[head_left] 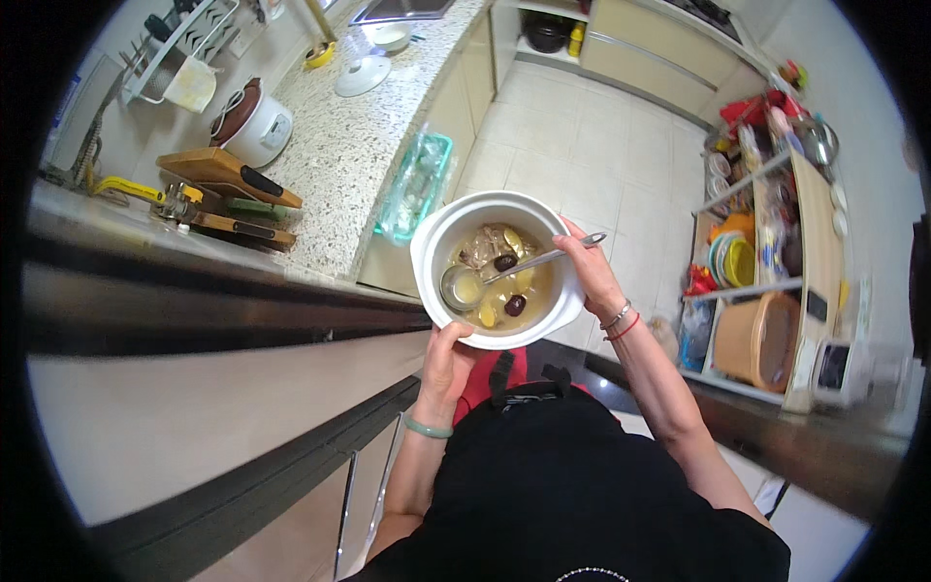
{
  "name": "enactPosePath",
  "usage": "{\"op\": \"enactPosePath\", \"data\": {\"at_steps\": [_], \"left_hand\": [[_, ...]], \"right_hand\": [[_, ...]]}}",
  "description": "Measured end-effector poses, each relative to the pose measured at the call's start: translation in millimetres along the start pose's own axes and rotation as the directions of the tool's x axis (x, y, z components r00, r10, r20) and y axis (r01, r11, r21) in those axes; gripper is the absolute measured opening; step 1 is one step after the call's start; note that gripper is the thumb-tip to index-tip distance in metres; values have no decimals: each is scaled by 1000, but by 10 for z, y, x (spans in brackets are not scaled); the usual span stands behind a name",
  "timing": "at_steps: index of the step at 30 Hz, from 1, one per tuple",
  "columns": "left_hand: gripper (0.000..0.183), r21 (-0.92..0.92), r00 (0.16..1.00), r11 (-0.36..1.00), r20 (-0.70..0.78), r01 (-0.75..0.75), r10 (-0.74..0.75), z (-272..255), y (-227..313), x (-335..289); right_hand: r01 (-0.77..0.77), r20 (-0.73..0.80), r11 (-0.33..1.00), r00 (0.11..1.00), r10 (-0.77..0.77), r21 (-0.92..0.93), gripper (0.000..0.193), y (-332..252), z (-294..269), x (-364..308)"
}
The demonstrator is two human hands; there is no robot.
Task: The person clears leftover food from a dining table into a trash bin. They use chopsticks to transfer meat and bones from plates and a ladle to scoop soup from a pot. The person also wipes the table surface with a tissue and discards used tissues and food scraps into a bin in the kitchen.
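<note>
A white pot (423, 276) of clear yellowish soup is held up before my body, above the floor. In the soup lie meat pieces (482, 247), two dark red round fruits like dates (515, 306) and several yellow slices. A metal ladle (529, 264) rests in it, bowl among the pieces, handle leaning over the right rim. My left hand (448, 359) grips the near left rim, thumb on top, other fingers underneath mostly hidden. My right hand (588, 270) is closed on the pot's right side, its thumb near the rim against the ladle's handle.
A speckled counter (335, 160) at the left carries a white rice cooker (262, 131), cutting boards (228, 177) and a white lid (363, 77). A teal basket (448, 155) hangs at the counter's front. Loaded shelves (752, 291) stand right; a dark door-frame edge (233, 325) runs close left.
</note>
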State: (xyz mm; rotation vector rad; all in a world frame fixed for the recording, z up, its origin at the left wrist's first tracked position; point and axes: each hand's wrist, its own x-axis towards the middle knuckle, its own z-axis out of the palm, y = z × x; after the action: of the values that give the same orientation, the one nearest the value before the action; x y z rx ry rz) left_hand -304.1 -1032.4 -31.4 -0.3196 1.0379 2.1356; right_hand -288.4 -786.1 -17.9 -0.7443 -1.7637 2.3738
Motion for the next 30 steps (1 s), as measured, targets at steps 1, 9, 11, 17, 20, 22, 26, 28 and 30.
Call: {"op": "enactPosePath", "data": {"at_steps": [1,9,11,17,20,22,26,28,30], "left_hand": [[54,-19,1000,1000,-26,-2,1,40,86,165],[43,-103,964,981,-227,-166,139,3,921,1280],[36,-115,944,968,-275,-221,183,-26,1134,1502],[29,-77,829,921,-470,-381,303,-241,1548,2166],[32,-68,762,906,-570,-417,308,-376,1660,2525],[35,-71,700,905,-660,-419,273,-407,1697,2742],[37,-98,652,897,-721,-431,234,-642,1620,3138],[37,-93,594,897,-778,-431,205,-646,1637,3315],[38,-91,543,906,-823,-413,165,-555,1743,3476]], "right_hand": [[5,36,1000,999,-4,-30,52,-47,20,249],[24,262,995,965,2,-96,50,-376,733,2017],[2,333,995,942,31,-98,50,-423,990,2417],[-26,467,980,877,116,-195,53,-370,1682,3544],[-130,524,968,821,226,-215,54,-213,1931,4092],[-106,575,961,782,240,-257,53,-159,2074,4395],[-133,656,942,687,312,-308,52,-121,2411,4927],[-117,679,920,641,357,-373,51,-101,2509,5154],[-150,681,907,615,397,-393,50,-101,2607,5388]]}}
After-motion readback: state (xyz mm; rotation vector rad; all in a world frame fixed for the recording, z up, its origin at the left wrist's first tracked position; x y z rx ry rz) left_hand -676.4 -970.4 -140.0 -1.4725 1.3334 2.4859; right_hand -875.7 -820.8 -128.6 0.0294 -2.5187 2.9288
